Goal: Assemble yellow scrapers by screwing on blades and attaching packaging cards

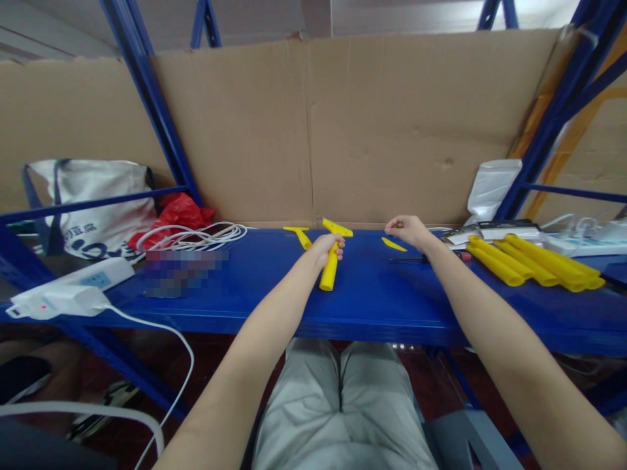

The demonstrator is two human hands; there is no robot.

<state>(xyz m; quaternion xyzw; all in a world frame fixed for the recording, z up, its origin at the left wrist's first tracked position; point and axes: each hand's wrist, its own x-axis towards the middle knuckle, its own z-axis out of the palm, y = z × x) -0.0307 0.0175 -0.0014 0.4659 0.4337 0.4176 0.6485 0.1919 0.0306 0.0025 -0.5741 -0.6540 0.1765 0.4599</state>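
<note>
My left hand (pixel 327 249) is wrapped round the handle of a yellow T-shaped tool (pixel 329 275), its crosspiece pointing away from me and its thick round handle end towards me. Over the blue shelf, my right hand (pixel 409 230) has its fingers curled together; whether anything small is between them cannot be made out. Just below those fingertips lies a thin, curved yellow piece (pixel 394 244). Another yellow T-shaped part (pixel 300 236), with a slimmer stem, rests left of my left hand. A screwdriver (pixel 416 259) lies partly behind my right wrist.
Several yellow tubes (pixel 499 262) lie at the right. A white power strip (pixel 73 287), coiled white cable (pixel 196 236), red plastic bag (pixel 179 212) and cloth bag (pixel 100 202) occupy the left. Cardboard (pixel 382 130) stands along the back, between blue rack posts (pixel 151 98).
</note>
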